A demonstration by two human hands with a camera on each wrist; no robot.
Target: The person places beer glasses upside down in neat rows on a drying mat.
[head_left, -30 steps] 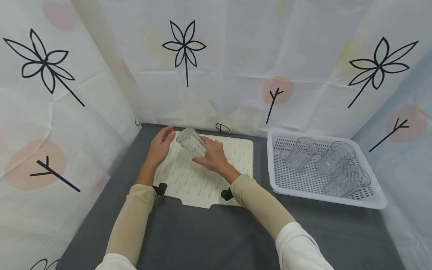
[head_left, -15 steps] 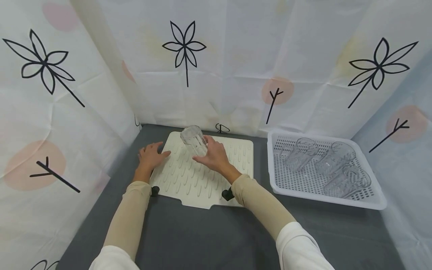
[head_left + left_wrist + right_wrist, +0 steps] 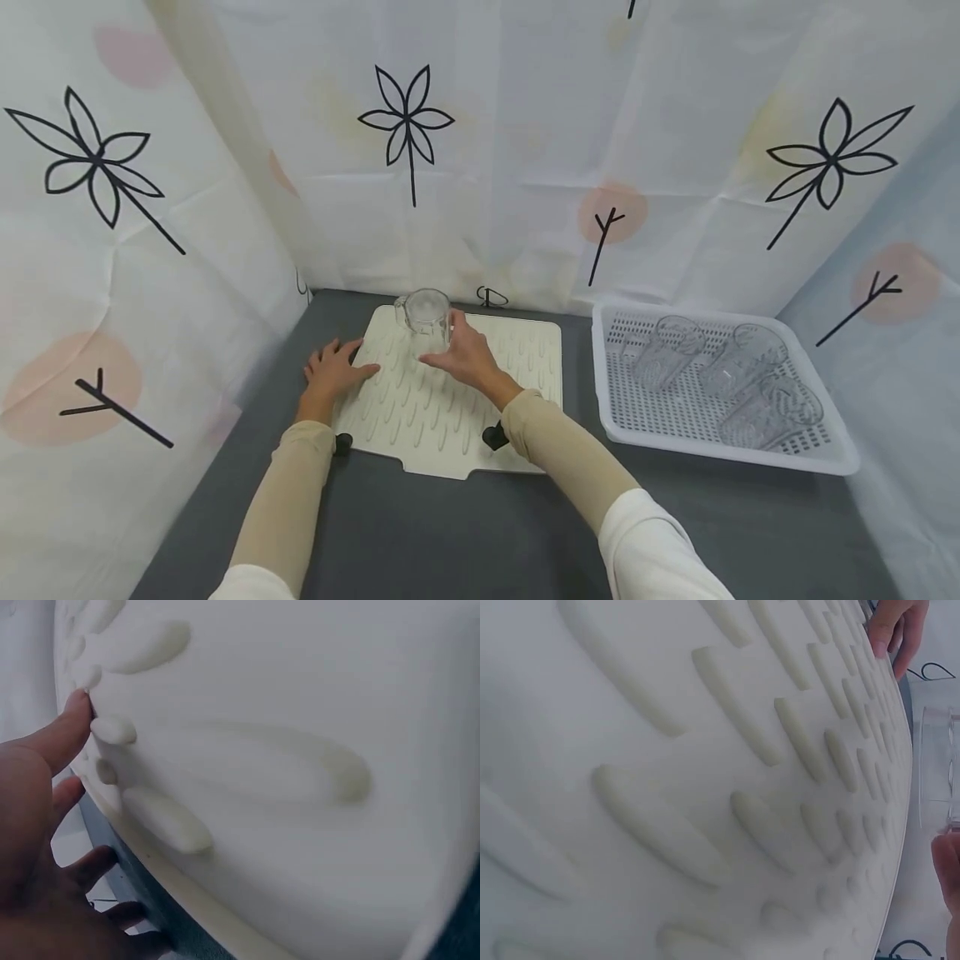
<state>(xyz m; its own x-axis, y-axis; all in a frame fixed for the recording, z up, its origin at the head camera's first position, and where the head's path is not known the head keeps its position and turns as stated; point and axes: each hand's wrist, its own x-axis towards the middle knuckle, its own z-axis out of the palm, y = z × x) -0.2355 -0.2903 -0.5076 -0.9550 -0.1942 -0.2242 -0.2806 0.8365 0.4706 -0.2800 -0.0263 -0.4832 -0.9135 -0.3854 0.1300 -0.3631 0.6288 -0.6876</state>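
Observation:
In the head view my right hand [image 3: 467, 354] grips a clear glass mug [image 3: 429, 321] from its right side, over the back left part of a cream ridged drying mat [image 3: 450, 408]. The mug's handle points left, and its round end faces up toward the camera. Whether it touches the mat, I cannot tell. My left hand [image 3: 332, 372] rests at the mat's left edge, fingers spread and thumb on the ridged surface. The left wrist view shows that thumb [image 3: 75, 724] against the mat. Part of the mug [image 3: 936, 772] and the right fingertips appear in the right wrist view.
A white perforated plastic basket [image 3: 611, 400] stands right of the mat, with several clear glass mugs [image 3: 667, 354] lying in it. The table [image 3: 450, 533] is dark grey. White patterned curtain [image 3: 510, 150] encloses the back and sides.
My left hand has moved from beside the mug down and left to the mat's edge. In my right hand the mug has turned from tilted, and its handle now shows on the left.

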